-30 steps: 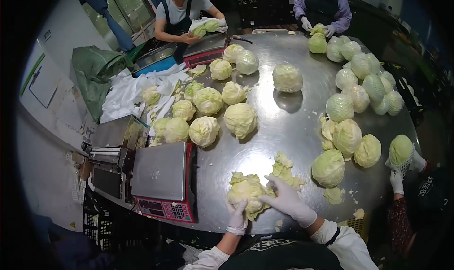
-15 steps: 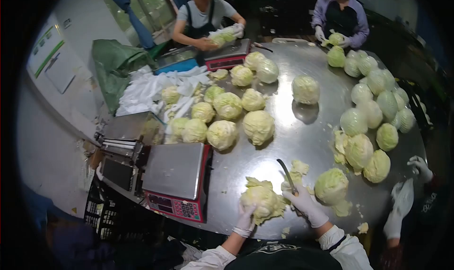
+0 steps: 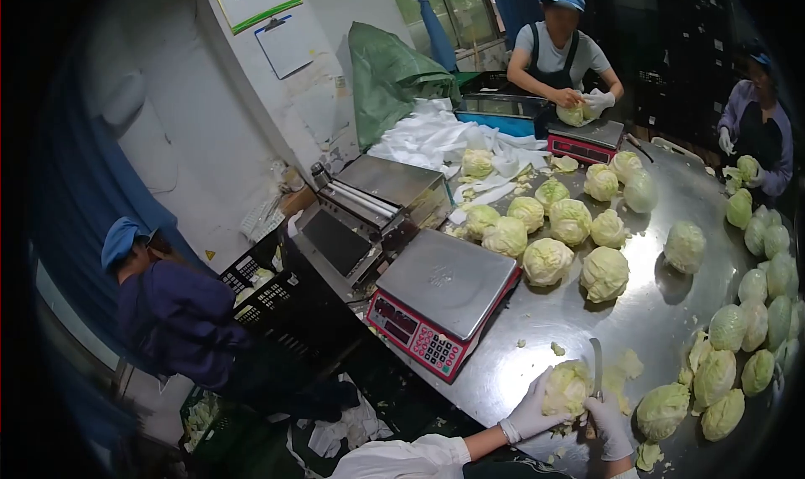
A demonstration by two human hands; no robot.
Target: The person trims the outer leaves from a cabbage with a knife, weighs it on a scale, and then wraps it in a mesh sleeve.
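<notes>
My gloved left hand [image 3: 528,412] is wrapped round the left side of a trimmed pale-green cabbage [image 3: 567,387], low over the steel table [image 3: 503,377]. My gloved right hand [image 3: 610,427] grips a knife [image 3: 597,368] by its wooden handle, with the long blade pointing up beside the cabbage. Loose leaves [image 3: 619,378] lie just beyond the blade, and small scraps are scattered around both hands. To the right of my right hand rests another whole cabbage [image 3: 662,412].
A red scale [image 3: 440,299] stands left of my hands, beside a wrapping machine [image 3: 356,219]. Several cabbages [image 3: 570,221] sit behind it, with wrapped ones [image 3: 728,326] at the right. Co-workers [image 3: 563,59] stand across the table; a person [image 3: 172,303] is at the left near black crates [image 3: 268,290].
My view has swung left, bringing the person in purple into sight. The cabbage in my left hand looks smaller, with fewer outer leaves, and the knife now stands upright close against it.
</notes>
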